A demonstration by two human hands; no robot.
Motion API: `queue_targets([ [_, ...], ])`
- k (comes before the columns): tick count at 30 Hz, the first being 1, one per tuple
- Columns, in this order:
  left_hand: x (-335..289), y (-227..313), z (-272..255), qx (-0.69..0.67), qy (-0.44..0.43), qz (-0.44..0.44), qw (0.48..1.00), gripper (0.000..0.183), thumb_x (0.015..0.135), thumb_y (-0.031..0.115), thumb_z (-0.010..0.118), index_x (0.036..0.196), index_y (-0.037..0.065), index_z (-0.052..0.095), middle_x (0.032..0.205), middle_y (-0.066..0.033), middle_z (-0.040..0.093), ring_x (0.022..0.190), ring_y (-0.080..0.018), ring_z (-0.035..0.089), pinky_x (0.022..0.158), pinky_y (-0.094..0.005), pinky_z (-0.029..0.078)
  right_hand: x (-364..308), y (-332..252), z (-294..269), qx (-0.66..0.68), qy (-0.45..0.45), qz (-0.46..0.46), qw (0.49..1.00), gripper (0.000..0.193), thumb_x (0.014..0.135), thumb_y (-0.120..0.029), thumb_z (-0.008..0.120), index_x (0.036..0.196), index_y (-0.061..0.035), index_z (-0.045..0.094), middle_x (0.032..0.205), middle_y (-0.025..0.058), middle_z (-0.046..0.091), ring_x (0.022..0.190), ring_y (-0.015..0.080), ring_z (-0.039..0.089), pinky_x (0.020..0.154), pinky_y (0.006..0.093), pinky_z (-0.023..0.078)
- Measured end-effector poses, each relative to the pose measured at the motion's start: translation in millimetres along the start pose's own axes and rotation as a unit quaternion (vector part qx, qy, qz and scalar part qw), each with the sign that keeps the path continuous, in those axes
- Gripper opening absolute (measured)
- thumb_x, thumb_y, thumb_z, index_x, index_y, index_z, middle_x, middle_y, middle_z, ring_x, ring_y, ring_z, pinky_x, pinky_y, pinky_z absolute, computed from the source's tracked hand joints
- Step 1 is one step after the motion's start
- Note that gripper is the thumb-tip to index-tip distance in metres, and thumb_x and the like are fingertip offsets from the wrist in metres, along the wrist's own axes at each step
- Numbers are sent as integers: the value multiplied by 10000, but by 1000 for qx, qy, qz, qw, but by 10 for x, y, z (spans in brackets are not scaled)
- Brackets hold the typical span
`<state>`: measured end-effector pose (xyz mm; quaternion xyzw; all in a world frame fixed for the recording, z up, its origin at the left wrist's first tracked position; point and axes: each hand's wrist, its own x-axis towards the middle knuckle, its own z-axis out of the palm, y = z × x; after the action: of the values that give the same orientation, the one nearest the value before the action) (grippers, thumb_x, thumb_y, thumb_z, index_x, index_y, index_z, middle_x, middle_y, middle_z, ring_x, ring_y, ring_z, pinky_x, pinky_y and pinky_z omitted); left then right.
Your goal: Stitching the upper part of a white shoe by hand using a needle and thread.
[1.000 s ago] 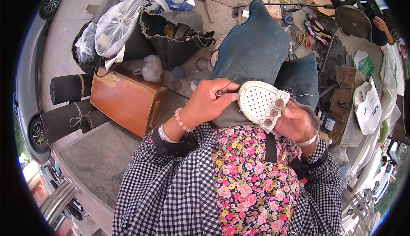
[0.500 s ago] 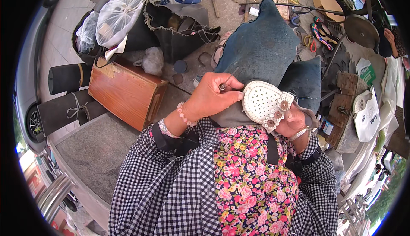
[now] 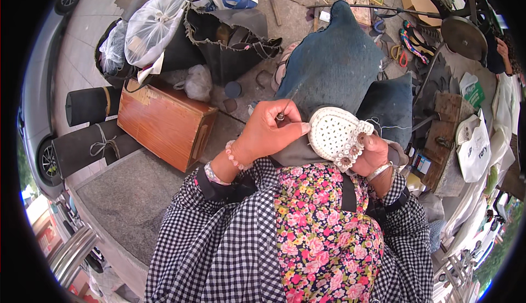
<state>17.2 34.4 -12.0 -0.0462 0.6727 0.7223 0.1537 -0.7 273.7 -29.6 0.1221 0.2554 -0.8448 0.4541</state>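
My right hand (image 3: 372, 156) is closed around the flower-trimmed end of a white perforated shoe (image 3: 333, 133), which has brown-centred flowers along that end. The shoe's rounded end points up and to the left, above my lap. My left hand (image 3: 268, 130) is closed on a thin awl (image 3: 281, 116), its slim metal tip pointing up past my fingers. The left thumb tip is right beside the shoe's left edge. A loose white thread (image 3: 386, 125) lies on the blue denim just beyond my right hand.
A denim-covered pad (image 3: 334, 62) lies directly ahead. To the left are a wooden box (image 3: 164, 127), dark rolls (image 3: 82, 152) and a black bag (image 3: 230, 56). At the right stand a metal machine wheel (image 3: 463, 37) and a wooden crate (image 3: 446, 133). Scissors (image 3: 402, 59) lie far right.
My left hand has drawn slightly left and down, its thumb shifting off the shoe's edge. The awl has moved with it. The shoe stays in my right hand, nearly in place.
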Motion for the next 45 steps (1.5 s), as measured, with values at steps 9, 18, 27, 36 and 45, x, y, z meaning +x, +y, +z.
queue_targets([
  [9, 154, -57, -43, 15, -32, -3, 999, 226, 775, 131, 729, 659, 48, 553, 612, 64, 505, 584, 0, 400, 507, -195, 310, 38, -10, -77, 24, -19, 13, 999, 838, 688, -271, 726, 1346, 78, 341, 1317, 216, 481, 1205, 321, 493, 1047, 430, 366],
  [18, 139, 110, -244, -32, -117, -106, 987, 129, 786, 110, 708, 747, 17, 627, 685, 41, 584, 645, -15, 488, 577, -193, 400, -55, -59, 50, -33, -4, 10, 999, 767, 716, -187, 715, 1341, 68, 353, 1303, 202, 499, 1187, 304, 514, 1038, 425, 383],
  [27, -158, 283, -740, 461, 88, 100, 877, 283, 817, 46, 560, 1083, -51, 567, 1000, -194, 589, 874, -314, 566, 791, -352, 447, -66, -50, -5, -27, 14, 12, 999, 761, 706, -148, 726, 1336, 70, 359, 1296, 213, 501, 1187, 323, 511, 1026, 458, 391],
  [36, -685, 1668, -697, 216, -135, 330, 909, 295, 834, 247, 623, 936, -30, 608, 627, -61, 573, 421, -154, 517, 400, -254, 419, -19, -84, -30, -35, 3, 31, 999, 787, 700, -154, 736, 1347, 60, 344, 1308, 206, 492, 1189, 321, 509, 1024, 461, 393],
  [45, -522, 1921, -712, 39, -311, 206, 927, 370, 890, 302, 579, 864, -67, 594, 595, -84, 563, 400, -192, 506, 374, -282, 416, 138, -94, -204, -20, -33, 65, 997, 803, 684, -164, 780, 1335, 63, 369, 1305, 197, 500, 1185, 303, 515, 1022, 445, 399],
])
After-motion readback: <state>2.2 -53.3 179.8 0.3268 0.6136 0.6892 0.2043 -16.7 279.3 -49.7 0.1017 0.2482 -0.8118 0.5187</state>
